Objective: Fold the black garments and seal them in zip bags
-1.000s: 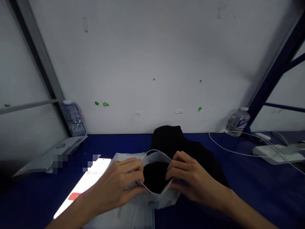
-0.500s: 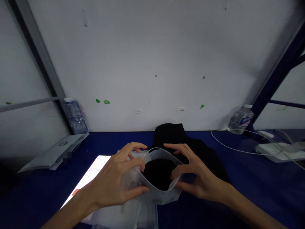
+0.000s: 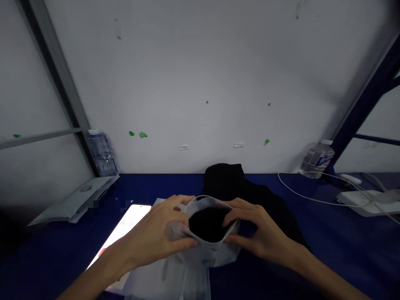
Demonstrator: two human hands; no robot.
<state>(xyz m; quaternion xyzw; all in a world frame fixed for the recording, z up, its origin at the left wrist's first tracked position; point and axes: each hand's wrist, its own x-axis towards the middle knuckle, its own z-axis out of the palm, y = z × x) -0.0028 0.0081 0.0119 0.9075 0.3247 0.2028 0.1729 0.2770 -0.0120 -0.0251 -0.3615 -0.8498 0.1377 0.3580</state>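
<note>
A white plastic bag (image 3: 187,271) lies on the blue table (image 3: 343,250) with its mouth held wide. My left hand (image 3: 159,237) grips the left side of the mouth, fingers curled round the rim. My right hand (image 3: 256,233) pinches the right side of the rim. A black garment (image 3: 265,200) stretches from the back of the table into the bag's opening, where its dark cloth fills the mouth.
A lit phone (image 3: 125,229) lies left of the bag. Flat grey bags (image 3: 75,202) and a water bottle (image 3: 101,154) stand at the back left. Another bottle (image 3: 317,159), a white cable (image 3: 306,196) and a white power strip (image 3: 365,202) are at the right.
Both hands spread their fingers half a second ago, then closed on the bag's rim again. The bag's mouth has stayed open around the black cloth.
</note>
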